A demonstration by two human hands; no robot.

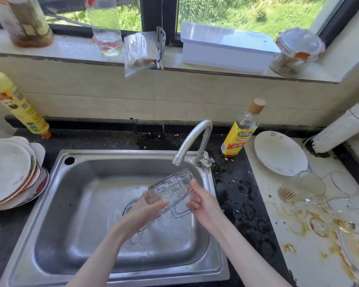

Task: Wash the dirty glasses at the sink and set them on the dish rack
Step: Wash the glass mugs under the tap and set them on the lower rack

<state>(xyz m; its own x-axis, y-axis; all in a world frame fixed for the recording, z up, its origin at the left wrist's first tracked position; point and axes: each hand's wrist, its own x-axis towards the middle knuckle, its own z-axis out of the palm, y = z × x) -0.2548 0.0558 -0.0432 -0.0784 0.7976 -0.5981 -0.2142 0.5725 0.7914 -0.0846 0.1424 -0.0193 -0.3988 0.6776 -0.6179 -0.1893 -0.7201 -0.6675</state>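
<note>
Head view, sole camera. Item: one clear faceted drinking glass (pixel 171 190), held over the basin of the stainless sink (pixel 56 204), directly beneath the spout of the tap (pixel 192 141). Long axis tilted, running from lower left to upper right, the upper end nearest the spout; which end is the mouth cannot be told for certain. Left hand (pixel 147 212): fingers curled under and around the lower end, bearing the glass. Right hand (pixel 203 200): fingers loosely bent, fingertips against the glass's right side, apparently rubbing rather than gripping. Whether water is running is unclear. Step judged: washing in progress. Remaining stock: further stained glasses (pixel 303 187) lying on the soiled white board (pixel 278 235) to the right, well apart from the sink. The right hand is nearer these. No dish rack identifiable; a plate (pixel 278 154) rests at the board's far end.
</note>
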